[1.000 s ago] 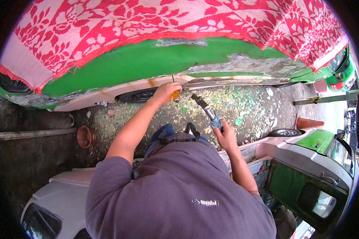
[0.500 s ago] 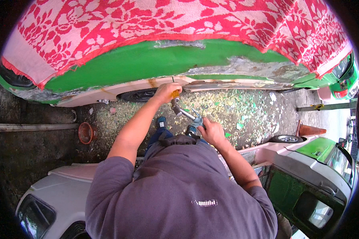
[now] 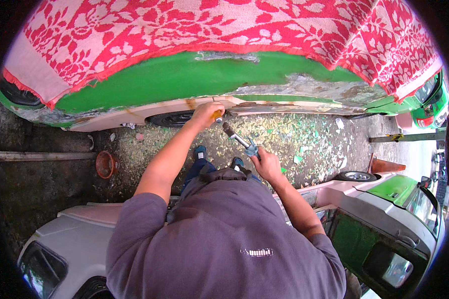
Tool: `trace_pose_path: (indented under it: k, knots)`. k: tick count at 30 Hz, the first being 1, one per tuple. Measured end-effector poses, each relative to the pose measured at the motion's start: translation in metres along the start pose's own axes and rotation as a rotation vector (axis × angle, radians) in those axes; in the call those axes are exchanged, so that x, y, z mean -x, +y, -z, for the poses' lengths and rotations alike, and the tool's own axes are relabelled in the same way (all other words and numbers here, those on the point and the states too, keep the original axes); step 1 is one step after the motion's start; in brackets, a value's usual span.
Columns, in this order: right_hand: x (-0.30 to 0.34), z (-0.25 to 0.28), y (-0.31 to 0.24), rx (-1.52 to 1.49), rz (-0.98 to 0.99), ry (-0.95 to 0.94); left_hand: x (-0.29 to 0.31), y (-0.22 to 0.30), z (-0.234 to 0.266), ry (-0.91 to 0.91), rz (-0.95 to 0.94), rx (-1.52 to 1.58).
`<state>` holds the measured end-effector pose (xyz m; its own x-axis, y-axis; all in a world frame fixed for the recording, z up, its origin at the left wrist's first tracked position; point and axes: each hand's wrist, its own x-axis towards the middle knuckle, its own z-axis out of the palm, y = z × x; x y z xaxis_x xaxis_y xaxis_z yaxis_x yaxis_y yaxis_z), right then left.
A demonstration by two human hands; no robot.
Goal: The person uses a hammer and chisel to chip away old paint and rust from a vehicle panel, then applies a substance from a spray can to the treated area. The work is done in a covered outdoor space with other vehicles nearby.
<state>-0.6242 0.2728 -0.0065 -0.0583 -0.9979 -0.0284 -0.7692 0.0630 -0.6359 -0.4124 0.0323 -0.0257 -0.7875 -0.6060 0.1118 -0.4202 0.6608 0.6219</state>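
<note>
My left hand (image 3: 206, 116) is closed round an amber-handled tool (image 3: 216, 115) with a metal end cap, against the lower side of the green and cream car body (image 3: 174, 74). Its far end is mostly hidden by my fingers and looks like a thin shaft at the panel. In my right hand (image 3: 268, 164) is a hammer (image 3: 242, 140) with a bluish wrapping near the grip. The hammer head is slightly apart from the tool's end cap, to its lower right. Bare, flaking patches (image 3: 319, 85) and rusty spots mark the bodywork.
A red and white floral cloth (image 3: 174, 25) covers the car's top. Paint flakes litter the ground (image 3: 304, 134) round my feet. An orange bucket (image 3: 106, 164) stands left, a traffic cone (image 3: 386, 166) lies right. Other vehicles, including a white one (image 3: 80, 239), are close behind me.
The hammer head has swung back from beside the tool's end cap toward me, leaving a small gap. My left hand stays at nearly the same place on the car.
</note>
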Motion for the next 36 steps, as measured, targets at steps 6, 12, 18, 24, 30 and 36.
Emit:
trace_pose_path:
  k: [6, 12, 18, 24, 30, 36]
  knots:
    - [0.013, 0.021, -0.010, -0.094, -0.049, 0.012, 0.008, 0.005, 0.013, -0.068, 0.027, -0.059]
    - [0.001, 0.021, -0.008, -0.152, -0.105, 0.018, 0.018, 0.008, 0.014, -0.019, 0.037, -0.078]
    - [-0.011, 0.022, -0.019, -0.093, -0.080, -0.039, 0.016, -0.003, 0.016, 0.017, 0.024, 0.065]
    - [-0.019, 0.013, -0.026, 0.028, -0.010, -0.082, 0.006, -0.002, 0.014, 0.041, -0.008, 0.061]
    - [-0.021, 0.019, -0.024, -0.115, 0.113, 0.009, 0.000, -0.006, 0.016, 0.068, 0.121, 0.150]
    - [-0.026, 0.007, -0.004, 0.023, 0.042, -0.043, 0.001, -0.013, 0.013, 0.126, 0.154, 0.143]
